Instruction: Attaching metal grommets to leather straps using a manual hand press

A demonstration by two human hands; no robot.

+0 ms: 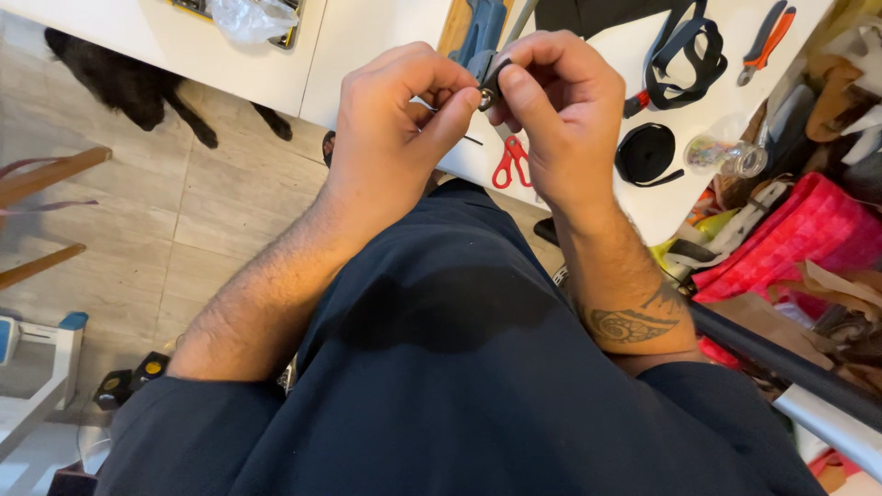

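White bench point(386, 55) runs beyond my hands, with grey floor tiles point(211, 202) off to the left of them. I have both hands raised over my lap, close together, pinching one small thing between them. My left hand point(390, 129) is closed, thumb and forefinger nipped on a small metal stud point(481, 97) at the near end of a dark strap piece point(494, 72). My right hand point(560, 110) is closed too, thumb and fingers gripping that strap piece from the other side. The stud sits right between the two thumbs, touching both hands, so neither is clearly nearer. As far as I can tell, the strap piece's long axis runs up and away from my hands toward the bench, stud end pointing down toward me; most of it is hidden by my fingers.

Just beyond the right hand lie red scissors point(508, 163). Further right of it are a black webbing roll point(646, 152), a looped black strap point(684, 55) and orange pliers point(767, 37). Well left of my left hand, a black dog point(119, 78) stands on the tiles.
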